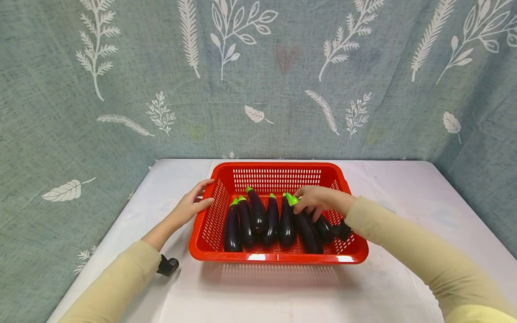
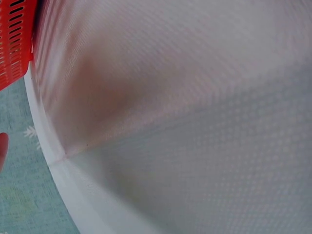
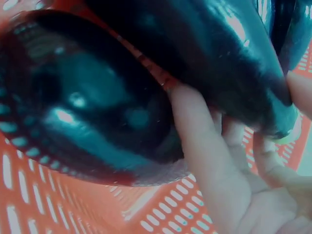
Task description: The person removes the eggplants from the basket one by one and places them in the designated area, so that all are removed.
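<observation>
A red plastic basket [image 1: 278, 257] stands on the white table with several dark purple eggplants [image 1: 232, 229] lying side by side in it, green caps toward the far side. My right hand [image 1: 317, 199] is inside the basket's right half and grips an eggplant [image 1: 308, 231] near its green cap. In the right wrist view, the thumb and fingers [image 3: 204, 146] lie on either side of that eggplant [image 3: 229, 63]. Another eggplant [image 3: 92, 97] lies beside the hand. My left hand [image 1: 189, 207] rests on the basket's left rim with its fingers and thumb extended.
A white cloth covers the table [image 1: 258, 296]. Behind it hangs a grey-green curtain [image 1: 258, 89] with white leaf prints. Black wrist devices show at the left wrist [image 1: 167, 265] and the right wrist. The left wrist view mostly shows white tablecloth [image 2: 195, 122].
</observation>
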The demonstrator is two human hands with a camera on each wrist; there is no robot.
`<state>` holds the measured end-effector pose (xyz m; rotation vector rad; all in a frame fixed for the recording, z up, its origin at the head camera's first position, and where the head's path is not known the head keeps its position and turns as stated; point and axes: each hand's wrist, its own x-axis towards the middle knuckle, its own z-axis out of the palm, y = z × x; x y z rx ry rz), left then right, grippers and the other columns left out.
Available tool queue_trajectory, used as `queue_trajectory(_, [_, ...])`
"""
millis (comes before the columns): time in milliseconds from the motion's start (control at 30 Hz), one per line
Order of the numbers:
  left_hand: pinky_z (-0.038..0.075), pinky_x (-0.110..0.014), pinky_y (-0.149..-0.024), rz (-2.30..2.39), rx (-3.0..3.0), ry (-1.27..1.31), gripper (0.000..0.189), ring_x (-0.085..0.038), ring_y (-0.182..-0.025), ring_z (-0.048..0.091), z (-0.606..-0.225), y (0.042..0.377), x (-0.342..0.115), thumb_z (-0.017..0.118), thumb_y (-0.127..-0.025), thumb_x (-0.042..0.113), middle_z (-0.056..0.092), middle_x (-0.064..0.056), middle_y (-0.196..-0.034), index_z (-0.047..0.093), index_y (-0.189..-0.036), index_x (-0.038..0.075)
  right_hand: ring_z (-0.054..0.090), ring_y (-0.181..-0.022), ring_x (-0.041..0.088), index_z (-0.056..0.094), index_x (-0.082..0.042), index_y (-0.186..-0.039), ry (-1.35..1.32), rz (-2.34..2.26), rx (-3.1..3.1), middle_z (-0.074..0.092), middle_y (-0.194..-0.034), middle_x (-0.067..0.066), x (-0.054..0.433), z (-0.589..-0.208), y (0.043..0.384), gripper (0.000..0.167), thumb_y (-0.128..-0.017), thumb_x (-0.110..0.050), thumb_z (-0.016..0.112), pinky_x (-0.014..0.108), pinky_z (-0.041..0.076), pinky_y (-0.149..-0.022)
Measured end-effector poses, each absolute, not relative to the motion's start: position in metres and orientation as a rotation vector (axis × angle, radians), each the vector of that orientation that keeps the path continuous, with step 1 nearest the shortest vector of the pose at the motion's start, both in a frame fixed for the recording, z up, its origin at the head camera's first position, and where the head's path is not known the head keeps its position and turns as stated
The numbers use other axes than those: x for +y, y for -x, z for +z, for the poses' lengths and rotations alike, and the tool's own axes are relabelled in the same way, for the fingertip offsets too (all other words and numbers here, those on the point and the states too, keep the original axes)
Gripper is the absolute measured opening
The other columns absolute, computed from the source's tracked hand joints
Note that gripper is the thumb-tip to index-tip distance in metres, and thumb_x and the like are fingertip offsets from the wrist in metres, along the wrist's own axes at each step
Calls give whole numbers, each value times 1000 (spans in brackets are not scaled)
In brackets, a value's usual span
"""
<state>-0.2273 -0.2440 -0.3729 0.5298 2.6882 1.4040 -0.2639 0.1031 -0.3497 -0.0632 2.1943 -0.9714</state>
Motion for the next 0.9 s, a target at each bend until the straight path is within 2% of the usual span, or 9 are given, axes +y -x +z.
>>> queue_trajectory(167, [52, -42, -80, 1421, 2673, -507, 59, -34, -102, 52, -390, 240, -252, 53, -90, 21, 46, -22, -130, 27, -142, 11, 58, -99, 33, 40, -3, -131, 80, -952, 2154, 56, -113, 18, 107, -347, 262, 65, -73, -7, 70, 44, 55, -65])
queue_trajectory(300, [53, -41, -77, 1437, 2656, -501, 59, -35, -102, 53, -394, 243, -254, 53, -90, 22, 45, -22, -131, 27, -142, 13, 57, -103, 34, 39, -1, -132, 102, -958, 2121, 54, -117, 18, 108, -347, 260, 68, -73, -7, 71, 45, 55, -66])
queue_trajectory(533, [53, -41, -77, 1394, 2674, -501, 57, -39, -101, 52, -365, 222, -240, 50, -91, 17, 44, -28, -128, 27, -141, 3, 56, -103, 33, 42, -2, -129, 110, -951, 2095, 55, -116, 17, 107, -347, 259, 63, -73, -5, 71, 45, 54, -67])
queue_trajectory(700, [54, -40, -74, 1414, 2658, -506, 57, -40, -100, 53, -366, 222, -241, 50, -91, 17, 45, -28, -127, 27, -141, 4, 57, -104, 32, 41, -3, -126, 108, -1027, 2127, 57, -111, 18, 106, -340, 261, 59, -75, -5, 71, 42, 55, -67])
queue_trajectory(900, [54, -40, -74, 1413, 2655, -493, 56, -40, -101, 52, -366, 222, -241, 50, -91, 17, 45, -27, -127, 27, -141, 5, 48, -115, 38, 33, -2, -135, 147, -1149, 2102, 48, -127, 23, 109, -327, 265, 65, -79, -6, 66, 43, 54, -70])
